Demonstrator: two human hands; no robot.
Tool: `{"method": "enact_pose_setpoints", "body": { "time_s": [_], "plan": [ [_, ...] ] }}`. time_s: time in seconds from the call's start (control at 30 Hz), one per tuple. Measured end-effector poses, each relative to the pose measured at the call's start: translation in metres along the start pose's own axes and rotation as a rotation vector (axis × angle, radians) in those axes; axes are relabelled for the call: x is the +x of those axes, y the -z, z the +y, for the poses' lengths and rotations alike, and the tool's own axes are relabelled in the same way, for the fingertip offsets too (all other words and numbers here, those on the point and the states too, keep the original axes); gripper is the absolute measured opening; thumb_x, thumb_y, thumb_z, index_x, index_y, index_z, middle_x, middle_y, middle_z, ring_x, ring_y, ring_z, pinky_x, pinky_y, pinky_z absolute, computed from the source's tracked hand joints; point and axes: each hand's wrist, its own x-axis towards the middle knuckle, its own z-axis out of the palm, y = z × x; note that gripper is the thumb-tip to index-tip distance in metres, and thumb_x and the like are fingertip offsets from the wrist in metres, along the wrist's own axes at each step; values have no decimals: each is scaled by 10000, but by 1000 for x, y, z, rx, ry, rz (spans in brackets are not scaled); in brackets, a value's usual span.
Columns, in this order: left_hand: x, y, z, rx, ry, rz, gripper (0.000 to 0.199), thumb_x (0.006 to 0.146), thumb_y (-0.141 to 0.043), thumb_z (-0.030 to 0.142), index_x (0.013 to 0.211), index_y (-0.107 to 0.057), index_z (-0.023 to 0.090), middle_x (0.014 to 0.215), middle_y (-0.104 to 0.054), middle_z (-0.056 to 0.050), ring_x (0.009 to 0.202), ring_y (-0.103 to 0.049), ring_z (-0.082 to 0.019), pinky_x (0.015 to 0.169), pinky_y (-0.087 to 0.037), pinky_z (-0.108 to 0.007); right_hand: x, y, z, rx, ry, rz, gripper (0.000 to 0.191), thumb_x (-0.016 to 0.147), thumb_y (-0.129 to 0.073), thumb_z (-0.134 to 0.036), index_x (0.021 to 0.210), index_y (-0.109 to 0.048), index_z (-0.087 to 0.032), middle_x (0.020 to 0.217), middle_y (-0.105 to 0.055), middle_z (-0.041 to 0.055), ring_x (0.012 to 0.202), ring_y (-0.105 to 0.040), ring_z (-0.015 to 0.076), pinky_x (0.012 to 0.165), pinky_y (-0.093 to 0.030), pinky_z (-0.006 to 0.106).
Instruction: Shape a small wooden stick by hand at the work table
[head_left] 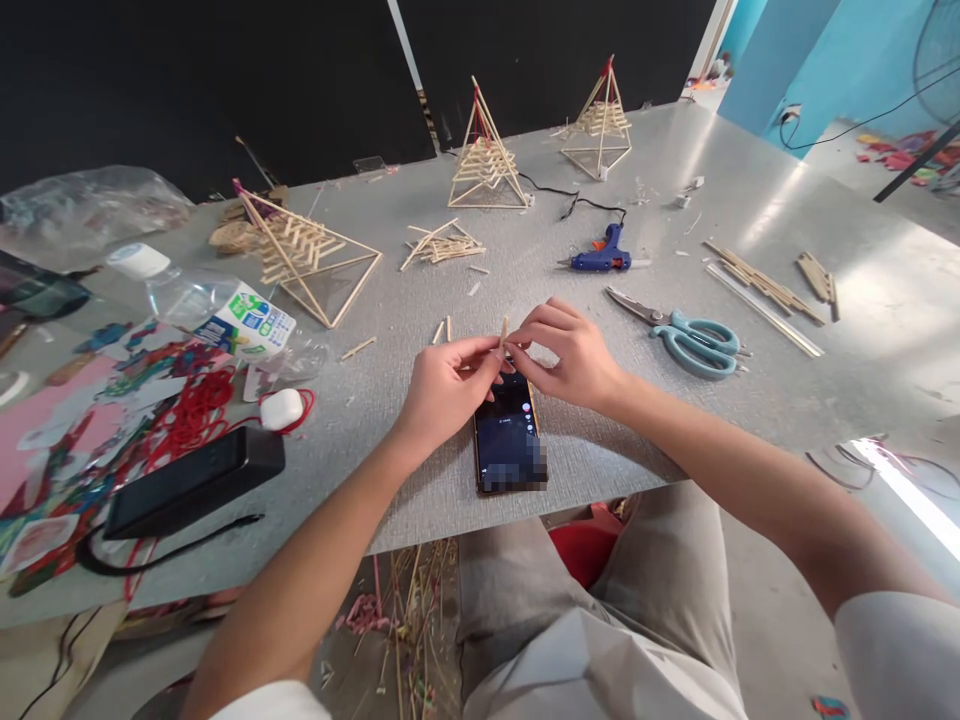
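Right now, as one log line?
left hand: pinching small stick | right hand: at same stick | phone: partly under hands | glue gun: on table

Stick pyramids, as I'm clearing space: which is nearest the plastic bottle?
The leftmost pyramid, beside the plastic bottle; the middle one and rightmost one are farther right and back.

One head-worn view looks forward and down from above and behind the fingers [474,346], fairly near them, taking in the black wall [225,80] beyond them and the trousered legs [667,575] on their near side
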Motion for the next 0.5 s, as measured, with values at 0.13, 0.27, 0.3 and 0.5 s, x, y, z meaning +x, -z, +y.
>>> {"method": "enact_pose_setpoints", "body": {
  "time_s": [0.13, 0.27, 0.3, 0.5],
  "plan": [
    [-2, -1, -2, 224, -152, 61, 297, 979, -666, 335, 1129, -853, 159, 815, -814, -57, 623, -684, -137, 578, -569, -228, -3, -3, -1, -93, -60, 5, 233, 1052, -589, -288, 998, -794, -190, 903, -769, 74, 843, -628, 211, 820, -528, 377],
    [-2, -3, 1, 340, -236, 85, 286, 986, -613, 285, 1031, -862, 150, 785, -805, -49, 610, -673, -134, 607, -551, -237, -4, -8, -3, -159, -99, 9, 227, 1061, -586, -276, 1052, -798, -197, 940, -782, 78, 865, -642, 218, 820, -533, 372],
    [-2, -3, 2, 348, -240, 86, 292, 990, -606, 288, 1012, -861, 148, 766, -796, -46, 598, -661, -131, 597, -540, -236, -4, -9, -4, -167, -98, 7, 236, 1065, -571, -264, 1048, -797, -199, 940, -782, 79, 864, -641, 218, 814, -531, 368],
    [0, -6, -1, 381, -261, 104, 339, 1002, -605, 327, 872, -845, 125, 639, -706, -23, 527, -554, -109, 533, -448, -227, -3, -17, -9, -183, -95, 58, 246, 1048, -532, -216, 966, -760, -170, 873, -752, 85, 806, -621, 208, 777, -511, 361]
  ]
}}
